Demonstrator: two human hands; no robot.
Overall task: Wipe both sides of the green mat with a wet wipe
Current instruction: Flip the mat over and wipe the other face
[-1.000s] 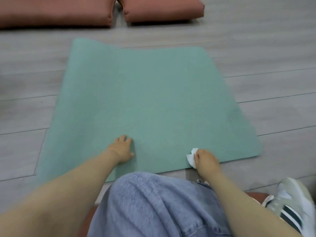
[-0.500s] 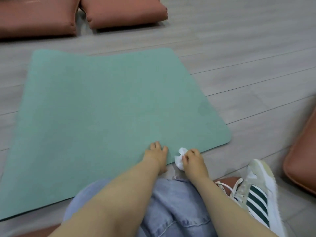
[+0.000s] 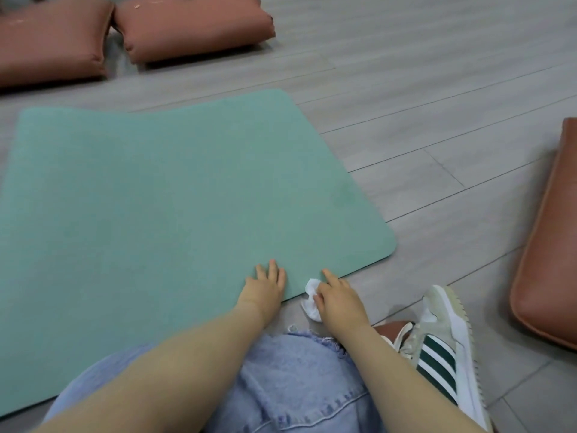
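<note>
**White wipe held at the mat's near edge**

White and crumpled, the wet wipe [image 3: 312,296] is bunched in the right hand [image 3: 338,298], whose fingers curl round it while the forefinger reaches forward to touch the near edge of the green mat [image 3: 162,198]. The wipe sits half on the mat's edge and half over the floor [image 3: 437,89]. Just beside it, the left hand [image 3: 265,287] lies flat on the mat with straight fingers, pressing its near edge and holding nothing.

The mat lies spread on the grey plank floor, its far edge slightly wavy. Blue denim [image 3: 290,382] covers the person's knee below the hands. A white shoe with green stripes [image 3: 443,348] rests to the right. Two reddish-brown cushions [image 3: 187,26] lie beyond the mat, and another cushion [image 3: 549,245] sits at the right.
</note>
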